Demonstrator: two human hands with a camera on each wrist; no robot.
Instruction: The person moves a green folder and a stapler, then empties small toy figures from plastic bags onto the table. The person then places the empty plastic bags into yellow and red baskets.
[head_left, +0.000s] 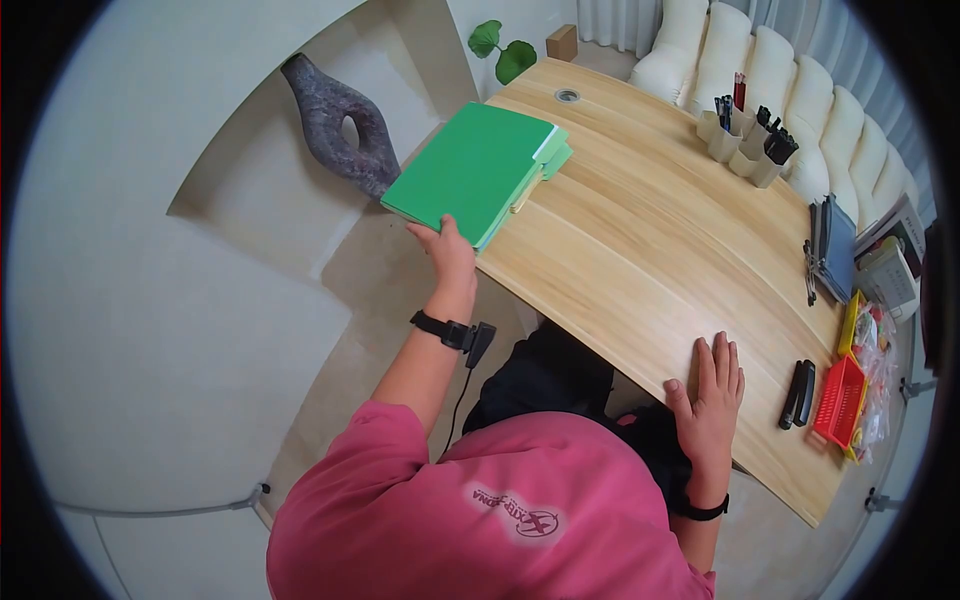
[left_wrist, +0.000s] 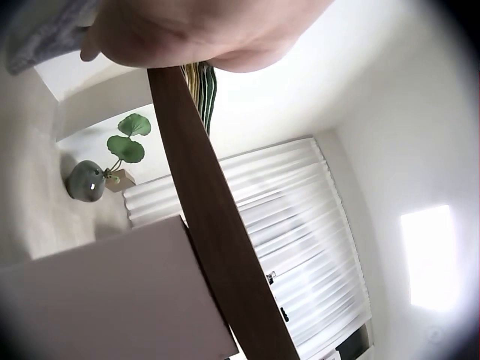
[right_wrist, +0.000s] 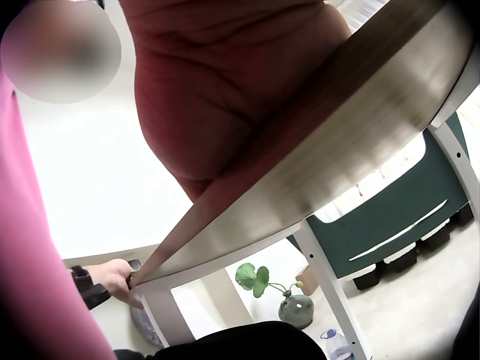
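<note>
A stack of green folders [head_left: 465, 170] lies at the left end of the wooden desk [head_left: 650, 230]. The left hand [head_left: 451, 254] grips the stack's near corner, thumb on the top cover and the other fingers hidden underneath. In the left wrist view that hand [left_wrist: 195, 34] is beside the folder edges [left_wrist: 201, 94] at the desk's edge. The right hand [head_left: 708, 400] rests palm down near the front edge, fingers straight, holding nothing. The right wrist view shows the heel of this hand [right_wrist: 232, 90] against the desk edge [right_wrist: 300, 124].
Pen holders [head_left: 745, 145] stand at the back. On the right are a black stapler [head_left: 797, 394], a red basket [head_left: 840, 400], a yellow basket [head_left: 852, 322] and a blue folder [head_left: 834, 248]. A grey sculpture [head_left: 340, 125] stands left of the desk.
</note>
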